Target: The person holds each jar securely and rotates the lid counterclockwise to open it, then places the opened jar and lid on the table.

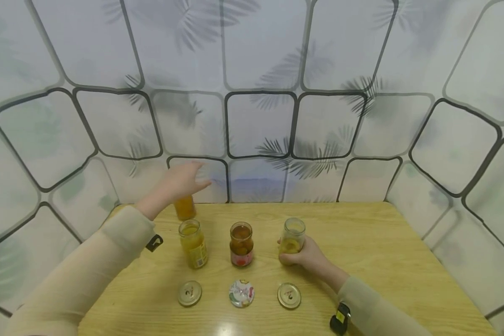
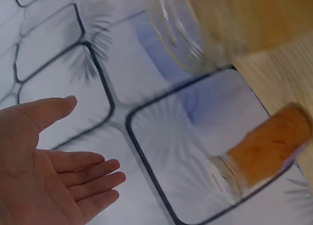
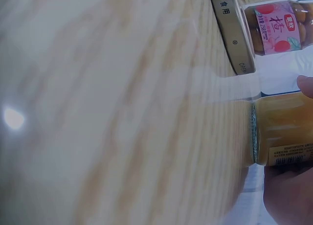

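My left hand [image 1: 177, 181] is raised at the back left with thumb and fingers apart, in front of an orange-filled jar [image 1: 185, 209]. In the left wrist view that hand [image 2: 58, 171] holds nothing, and the orange jar [image 2: 269, 144] has its lid on. My right hand [image 1: 312, 257] grips an open glass jar of pale yellow contents [image 1: 293, 235], which stands upright; the right wrist view shows the thumb and palm about this jar [image 3: 283, 120]. Between the hands are an uncovered yellow jar [image 1: 194, 247] and an uncovered jar of reddish-brown fruit [image 1: 241, 246] with a pink label.
Three lids lie in a row near the front: a gold lid [image 1: 189, 293], a patterned white lid [image 1: 241, 293] and another gold lid [image 1: 289, 295]. The wooden table [image 1: 361, 224] meets a patterned wall [image 1: 260, 126] at the back.
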A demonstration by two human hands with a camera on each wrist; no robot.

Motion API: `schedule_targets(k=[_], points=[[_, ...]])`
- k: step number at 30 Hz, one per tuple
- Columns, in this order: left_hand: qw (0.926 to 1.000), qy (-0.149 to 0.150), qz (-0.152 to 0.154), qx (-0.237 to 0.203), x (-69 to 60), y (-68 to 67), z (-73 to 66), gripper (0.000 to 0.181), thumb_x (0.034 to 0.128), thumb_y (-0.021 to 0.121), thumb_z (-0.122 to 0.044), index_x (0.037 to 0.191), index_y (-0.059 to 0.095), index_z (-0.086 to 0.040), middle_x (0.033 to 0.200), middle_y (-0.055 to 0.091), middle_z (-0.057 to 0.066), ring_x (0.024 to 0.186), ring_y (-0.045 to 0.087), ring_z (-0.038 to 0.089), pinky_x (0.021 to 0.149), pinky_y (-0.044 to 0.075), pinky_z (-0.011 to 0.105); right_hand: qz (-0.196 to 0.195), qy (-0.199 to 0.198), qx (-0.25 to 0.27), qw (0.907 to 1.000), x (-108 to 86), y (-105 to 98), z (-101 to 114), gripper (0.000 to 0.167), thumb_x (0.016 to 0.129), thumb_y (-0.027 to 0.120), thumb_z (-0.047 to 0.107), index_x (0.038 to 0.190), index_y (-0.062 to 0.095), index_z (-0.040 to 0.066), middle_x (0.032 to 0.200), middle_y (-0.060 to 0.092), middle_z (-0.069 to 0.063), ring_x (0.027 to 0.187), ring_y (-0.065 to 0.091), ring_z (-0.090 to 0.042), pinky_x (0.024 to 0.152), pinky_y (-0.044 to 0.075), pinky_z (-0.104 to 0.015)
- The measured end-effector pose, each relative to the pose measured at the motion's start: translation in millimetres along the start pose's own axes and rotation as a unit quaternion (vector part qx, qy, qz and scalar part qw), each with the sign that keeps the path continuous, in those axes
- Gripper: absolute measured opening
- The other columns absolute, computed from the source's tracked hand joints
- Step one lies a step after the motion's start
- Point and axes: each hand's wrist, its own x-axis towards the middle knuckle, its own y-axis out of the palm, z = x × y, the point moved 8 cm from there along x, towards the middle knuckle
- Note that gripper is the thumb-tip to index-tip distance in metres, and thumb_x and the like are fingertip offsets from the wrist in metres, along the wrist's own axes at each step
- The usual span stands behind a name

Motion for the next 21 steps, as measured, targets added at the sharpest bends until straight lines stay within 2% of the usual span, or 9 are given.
schedule_targets(k=[6,9,14,16,17,19,21], points=[[0.9987,-0.048,0.000,-0.016,5.7,3.9,35.0,0.072,0.1074,0.059,-0.036,0.156,0.039,0.013,0.157,0.045,0.037,0.142,0.048,0.054,0.119,0.042,0.064,0.000,-0.002,-0.003,1.0000,0.2,0.1,-0.8,0.050,0.086,0.086,0.008,0.130,0.067,-0.004,0.131,0.072,-0.023,0.116,0.067,-0.021,0.104,0.051,-0.039],[0.9979,-0.056,-0.003,-0.032,6.9,6.1,49.5,0.070,0.1081,0.058,-0.033,0.155,0.038,0.015,0.157,0.043,0.038,0.143,0.045,0.056,0.121,0.039,0.065,0.001,0.000,-0.001,1.0000,0.3,-0.2,-0.9,0.050,0.086,0.086,0.009,0.131,0.066,-0.004,0.133,0.071,-0.023,0.119,0.067,-0.023,0.105,0.051,-0.039],[0.9978,-0.065,-0.006,-0.015,7.4,8.7,70.8,0.072,0.1084,0.056,-0.035,0.154,0.037,0.018,0.152,0.046,0.042,0.137,0.051,0.057,0.116,0.044,0.065,0.003,0.004,-0.002,1.0000,0.1,-0.5,-1.6,0.051,0.087,0.086,0.010,0.132,0.066,-0.003,0.134,0.071,-0.023,0.121,0.067,-0.024,0.106,0.050,-0.039],[0.9974,-0.069,-0.014,-0.019,6.4,10.0,79.1,0.074,0.1080,0.057,-0.037,0.152,0.039,0.020,0.148,0.049,0.044,0.131,0.056,0.057,0.111,0.048,0.065,0.004,0.004,-0.004,1.0000,0.0,-0.3,-1.4,0.051,0.087,0.086,0.010,0.132,0.066,-0.003,0.134,0.071,-0.023,0.121,0.067,-0.025,0.106,0.050,-0.039],[0.9970,-0.070,-0.017,-0.027,5.5,11.0,83.3,0.073,0.1077,0.057,-0.038,0.150,0.042,0.020,0.141,0.055,0.044,0.123,0.060,0.057,0.108,0.052,0.064,0.005,0.004,-0.004,1.0000,-0.1,-0.3,-1.4,0.051,0.087,0.086,0.011,0.132,0.066,-0.003,0.134,0.071,-0.023,0.121,0.067,-0.025,0.106,0.050,-0.039],[0.9955,-0.077,-0.023,-0.049,4.2,14.1,92.0,0.067,0.1070,0.059,-0.039,0.135,0.055,0.021,0.122,0.063,0.043,0.105,0.065,0.053,0.096,0.057,0.059,0.006,0.004,-0.004,1.0000,-0.3,-0.1,-0.8,0.051,0.087,0.086,0.011,0.133,0.066,-0.002,0.134,0.071,-0.022,0.121,0.067,-0.025,0.106,0.050,-0.039],[0.9940,-0.080,-0.035,-0.065,2.5,16.1,98.8,0.064,0.1059,0.061,-0.041,0.126,0.059,0.020,0.112,0.065,0.039,0.096,0.066,0.048,0.088,0.057,0.057,0.007,0.004,-0.004,1.0000,-0.6,-0.1,-0.1,0.051,0.088,0.086,0.011,0.133,0.066,-0.002,0.134,0.071,-0.022,0.122,0.067,-0.027,0.106,0.051,-0.040]])
